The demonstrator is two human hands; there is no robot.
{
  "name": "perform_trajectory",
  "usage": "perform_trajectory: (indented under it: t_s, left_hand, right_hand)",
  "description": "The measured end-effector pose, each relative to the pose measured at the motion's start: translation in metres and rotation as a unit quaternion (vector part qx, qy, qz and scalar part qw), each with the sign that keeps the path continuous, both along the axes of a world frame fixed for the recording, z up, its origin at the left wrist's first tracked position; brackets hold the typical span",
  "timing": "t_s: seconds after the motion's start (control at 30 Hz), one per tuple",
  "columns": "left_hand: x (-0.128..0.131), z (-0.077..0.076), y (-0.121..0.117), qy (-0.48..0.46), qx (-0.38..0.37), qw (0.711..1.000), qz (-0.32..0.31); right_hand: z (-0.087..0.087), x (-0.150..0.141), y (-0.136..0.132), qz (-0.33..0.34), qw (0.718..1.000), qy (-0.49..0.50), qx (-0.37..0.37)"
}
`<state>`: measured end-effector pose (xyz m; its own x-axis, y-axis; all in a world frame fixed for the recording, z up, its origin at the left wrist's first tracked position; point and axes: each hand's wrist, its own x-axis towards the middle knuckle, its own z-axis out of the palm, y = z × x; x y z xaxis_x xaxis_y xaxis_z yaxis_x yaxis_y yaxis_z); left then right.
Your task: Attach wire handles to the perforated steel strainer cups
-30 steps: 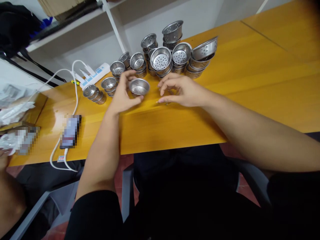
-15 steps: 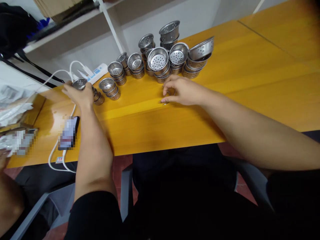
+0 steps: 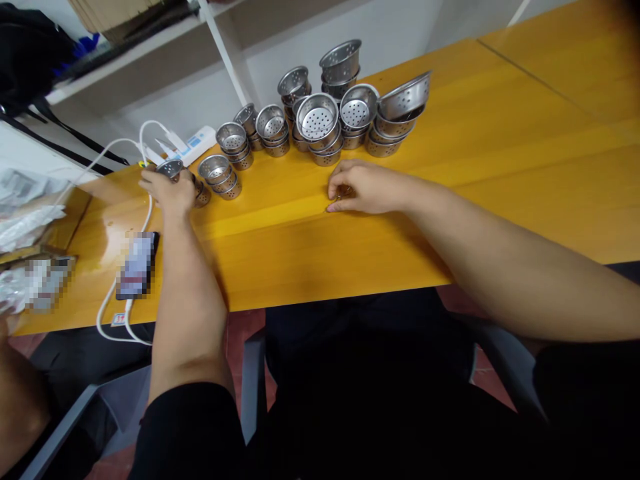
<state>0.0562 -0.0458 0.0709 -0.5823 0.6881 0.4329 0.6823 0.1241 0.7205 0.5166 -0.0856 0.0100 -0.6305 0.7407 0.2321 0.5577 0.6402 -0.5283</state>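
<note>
At the left of the head view, my left hand (image 3: 175, 193) is closed around a small perforated metal cup (image 3: 169, 167). Part of that cup is hidden by my fingers, and more metal shows just right of them. My right hand (image 3: 363, 187) is low over the table's middle, fingers curled towards the thumb. Something small and dark shows between them, too unclear to name. Beyond it stands a stack of larger perforated cups (image 3: 318, 120). A stack of small cups (image 3: 216, 171) is close to the right of my left hand.
More cup stacks (image 3: 385, 137) line the back of the wooden table (image 3: 280, 260), one topped by a tilted cup (image 3: 406, 95). A power strip (image 3: 197, 145) with white cables lies behind my left hand. A phone (image 3: 136, 267) is near the front; another person's arm (image 3: 20, 400) shows at left.
My left hand has moved a little right and nearer, along with the cup. My right hand has shifted slightly right and closer to me, its fingers still curled.
</note>
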Motion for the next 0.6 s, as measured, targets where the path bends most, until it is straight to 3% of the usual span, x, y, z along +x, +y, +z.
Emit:
perform_trajectory:
  t_s: [0.2, 0.3, 0.37, 0.43, 0.53, 0.6]
  left_hand:
    - [0.012, 0.005, -0.003, 0.023, 0.017, 0.999, 0.022]
    - [0.023, 0.011, -0.008, 0.073, 0.151, 0.986, 0.003]
    - [0.034, 0.013, -0.012, 0.111, 0.252, 0.960, -0.052]
    - [0.051, 0.011, -0.015, 0.151, 0.303, 0.932, -0.129]
    - [0.083, 0.001, -0.018, 0.194, 0.261, 0.914, -0.242]
    - [0.103, -0.009, -0.018, 0.173, 0.200, 0.915, -0.305]
  right_hand:
    - [0.011, -0.009, -0.014, -0.067, 0.991, 0.098, 0.063]
    - [0.017, -0.012, -0.014, -0.118, 0.980, 0.134, 0.090]
    - [0.018, -0.012, -0.007, -0.138, 0.977, 0.135, 0.096]
    - [0.017, -0.011, 0.003, -0.144, 0.976, 0.128, 0.101]
    - [0.013, -0.011, 0.018, -0.157, 0.974, 0.122, 0.106]
    - [0.011, -0.011, 0.024, -0.178, 0.971, 0.120, 0.105]
